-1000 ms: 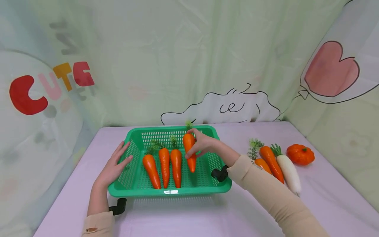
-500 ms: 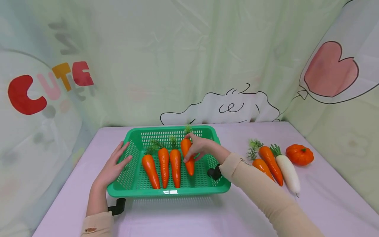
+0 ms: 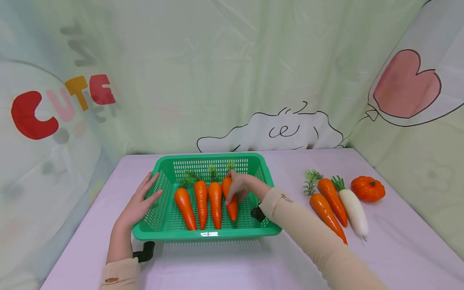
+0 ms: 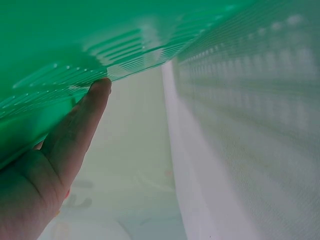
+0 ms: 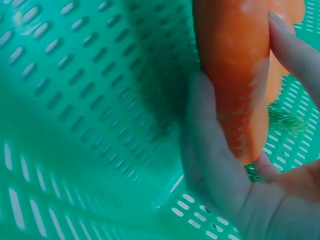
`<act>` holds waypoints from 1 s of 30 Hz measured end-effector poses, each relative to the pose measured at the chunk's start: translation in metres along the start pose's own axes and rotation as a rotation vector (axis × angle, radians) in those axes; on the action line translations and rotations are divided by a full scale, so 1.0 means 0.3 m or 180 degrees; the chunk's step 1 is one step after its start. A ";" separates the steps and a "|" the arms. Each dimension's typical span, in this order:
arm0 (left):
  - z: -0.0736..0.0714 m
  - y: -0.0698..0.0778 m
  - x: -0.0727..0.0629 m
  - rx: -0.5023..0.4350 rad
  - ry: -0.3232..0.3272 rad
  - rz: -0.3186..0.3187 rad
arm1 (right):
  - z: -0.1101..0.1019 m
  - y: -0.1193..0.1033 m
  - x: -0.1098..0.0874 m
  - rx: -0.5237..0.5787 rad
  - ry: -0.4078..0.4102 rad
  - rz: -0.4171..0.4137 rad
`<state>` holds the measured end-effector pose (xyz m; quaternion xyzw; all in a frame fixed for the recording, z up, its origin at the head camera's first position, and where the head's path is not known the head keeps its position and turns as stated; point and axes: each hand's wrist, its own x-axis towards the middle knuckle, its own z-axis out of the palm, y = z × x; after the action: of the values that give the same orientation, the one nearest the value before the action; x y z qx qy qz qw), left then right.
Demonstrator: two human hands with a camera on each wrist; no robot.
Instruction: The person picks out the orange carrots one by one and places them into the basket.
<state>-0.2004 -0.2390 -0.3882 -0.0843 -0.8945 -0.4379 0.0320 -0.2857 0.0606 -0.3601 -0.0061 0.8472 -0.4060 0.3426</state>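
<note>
Right hand [image 3: 240, 188] clamped on a carrot [image 3: 233, 212] inside green basket [image 3: 246, 233], three carrots [image 3: 215, 206] alongside. Left hand [image 3: 139, 204]: fingers apart, at basket's side. Worktop [image 3: 210, 268], right: carrot pair [image 3: 328, 215], white radish [image 3: 353, 210], pumpkin [image 3: 367, 189].

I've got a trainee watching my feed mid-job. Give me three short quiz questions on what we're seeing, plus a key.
1. Which hand grips a carrot inside the green basket?
2. True or false: the white radish and the orange pumpkin lie outside the basket.
3. How many carrots lie on the table, outside the basket?

Key:
1. The right hand.
2. True; both are on the table, to the right of the basket.
3. Two, next to the white radish.
</note>
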 end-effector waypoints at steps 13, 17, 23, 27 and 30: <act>0.001 0.003 0.002 -0.0008 -0.0002 -0.0015 | 0.013 0.009 0.015 0.0052 0.0121 -0.0068; 0.000 0.001 0.002 -0.0010 0.0002 -0.0001 | 0.011 0.002 0.009 -0.0022 0.0118 -0.0077; -0.001 0.003 0.001 -0.0016 0.0001 -0.0007 | -0.001 -0.001 -0.003 -0.0141 0.0115 -0.0111; -0.001 0.004 -0.001 -0.0014 -0.0004 -0.0011 | -0.016 0.004 -0.026 -0.0197 0.0099 -0.0206; -0.002 0.004 0.000 -0.0017 -0.0007 -0.0019 | -0.030 0.010 -0.048 -0.0254 0.0123 -0.0285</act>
<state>-0.2001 -0.2386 -0.3869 -0.0822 -0.8936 -0.4402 0.0294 -0.2791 0.0730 -0.3500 -0.0499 0.8680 -0.3869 0.3072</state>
